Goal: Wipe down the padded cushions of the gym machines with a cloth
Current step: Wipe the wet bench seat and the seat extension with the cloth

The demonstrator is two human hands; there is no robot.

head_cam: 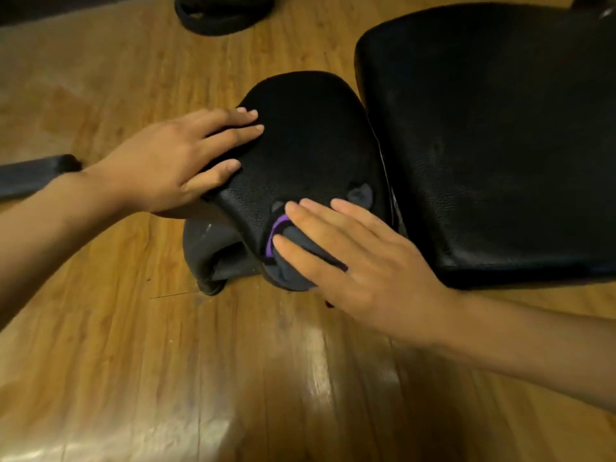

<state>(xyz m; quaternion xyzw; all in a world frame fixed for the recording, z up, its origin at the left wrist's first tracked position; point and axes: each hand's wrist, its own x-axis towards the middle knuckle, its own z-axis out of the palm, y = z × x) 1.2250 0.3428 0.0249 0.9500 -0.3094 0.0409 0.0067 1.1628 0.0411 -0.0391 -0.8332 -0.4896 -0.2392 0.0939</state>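
Observation:
A small black padded seat cushion (310,145) sits in the middle of the view, beside a larger black cushion (493,138) on the right. My left hand (173,161) rests flat on the small cushion's left edge, fingers straight. My right hand (353,258) presses a dark grey cloth with a purple trim (286,258) against the cushion's near edge, fingers spread and nearly straight. Most of the cloth is hidden under that hand.
The machine stands on a glossy wooden floor (200,378). A grey padded roller (213,258) sits under the small cushion's near-left side. A black bar (33,175) lies at the left edge, and a dark round base (216,11) shows at the top.

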